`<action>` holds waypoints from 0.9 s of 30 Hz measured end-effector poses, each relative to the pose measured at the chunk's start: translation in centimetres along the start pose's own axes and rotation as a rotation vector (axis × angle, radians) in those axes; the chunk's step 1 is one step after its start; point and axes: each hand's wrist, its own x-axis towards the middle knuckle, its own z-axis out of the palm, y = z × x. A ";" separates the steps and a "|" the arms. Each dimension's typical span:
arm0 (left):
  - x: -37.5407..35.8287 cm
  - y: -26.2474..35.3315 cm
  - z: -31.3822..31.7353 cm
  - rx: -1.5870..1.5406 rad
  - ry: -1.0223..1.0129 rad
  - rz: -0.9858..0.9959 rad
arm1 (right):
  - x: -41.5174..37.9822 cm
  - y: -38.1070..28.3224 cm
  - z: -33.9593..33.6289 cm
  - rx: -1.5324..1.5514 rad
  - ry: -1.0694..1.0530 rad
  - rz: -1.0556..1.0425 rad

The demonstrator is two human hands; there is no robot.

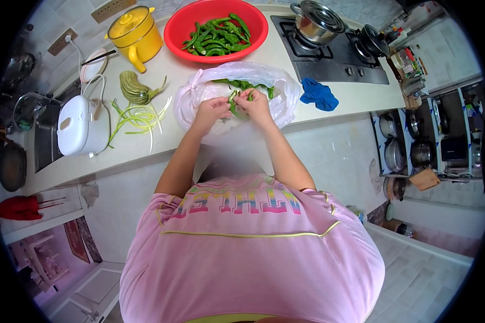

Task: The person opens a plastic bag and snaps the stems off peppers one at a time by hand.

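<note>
Over an open plastic bag (184, 102) on the counter, both of my hands are close together at a green pepper (233, 104). My left hand (213, 111) pinches at the pepper's left side with its fingertips. My right hand (257, 106) has its fingers closed on the pepper from the other side. Inside the bag, more green peppers (245, 84) lie behind my hands. Beyond the bag stands a red basin (172, 40) with a heap of green peppers (218, 37) in it.
Left of the bag lie green stalks (137, 117), a striped squash (134, 89), a white appliance (81, 126) and a yellow pot (140, 40). To the right are a blue cloth (319, 95), a gas stove (328, 67) and a steel pot (315, 27). The counter's front edge runs below my forearms.
</note>
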 end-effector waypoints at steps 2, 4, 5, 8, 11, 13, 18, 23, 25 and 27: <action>-0.3 0.1 0.4 0.105 -0.014 0.048 | 0.2 0.5 -0.2 -0.284 0.055 -0.086; 0.0 -0.3 0.4 0.245 -0.023 0.092 | 0.0 0.0 0.0 -0.479 0.089 -0.111; 0.1 -0.6 0.5 0.315 -0.028 0.113 | -0.1 -0.1 0.1 -0.577 0.106 -0.122; 0.3 -1.1 0.7 0.399 0.013 0.176 | 0.2 1.1 0.1 -0.427 0.186 -0.057; 0.3 -0.7 1.0 0.384 0.006 0.128 | 0.7 2.8 -0.1 -0.205 0.175 0.025; 0.5 -1.0 0.9 0.295 0.018 0.036 | 0.0 1.2 0.0 -0.033 0.144 0.117; 0.5 -0.4 1.1 0.106 0.021 -0.075 | -0.6 0.3 0.3 0.284 0.102 0.225; 1.0 -0.5 0.0 0.103 -0.013 -0.141 | -0.3 1.1 -0.1 0.430 0.044 0.382; 1.0 0.0 -0.4 0.096 0.010 -0.113 | -0.3 1.1 -0.5 0.444 -0.027 0.429; 0.9 0.6 -0.6 0.128 0.021 -0.096 | -0.3 1.0 -1.0 0.475 -0.115 0.474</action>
